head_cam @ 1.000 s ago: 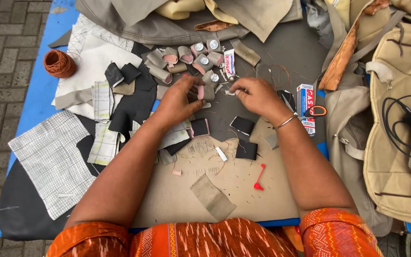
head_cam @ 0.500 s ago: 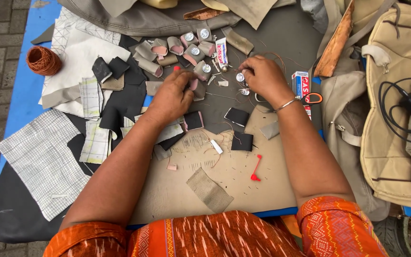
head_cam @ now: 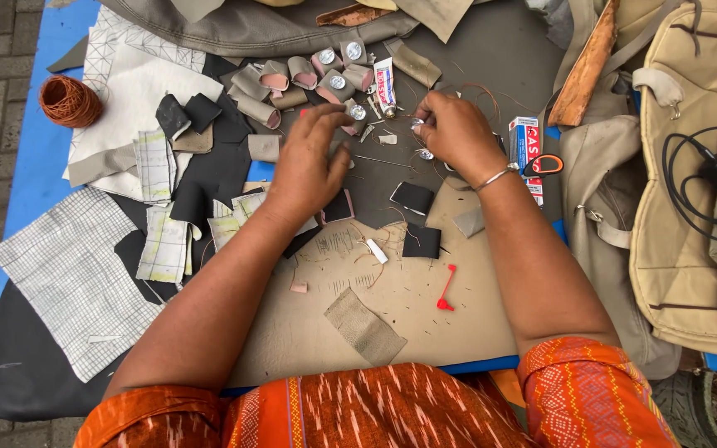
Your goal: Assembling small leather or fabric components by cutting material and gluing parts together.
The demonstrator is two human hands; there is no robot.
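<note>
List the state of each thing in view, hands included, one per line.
Left hand: fingers spread, nothing visibly held.
Right hand: fingers curled, pinching something small; can't tell what.
Orange thread spool: wound, lying apart at left.
Tan backpack: slumped at right.
Black cable: coiled on backpack.
Red tool: lying loose, untouched.

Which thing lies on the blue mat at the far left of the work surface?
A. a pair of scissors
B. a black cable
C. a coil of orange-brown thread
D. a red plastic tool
C: the coil of orange-brown thread sits alone on the blue mat at the left edge.
</note>
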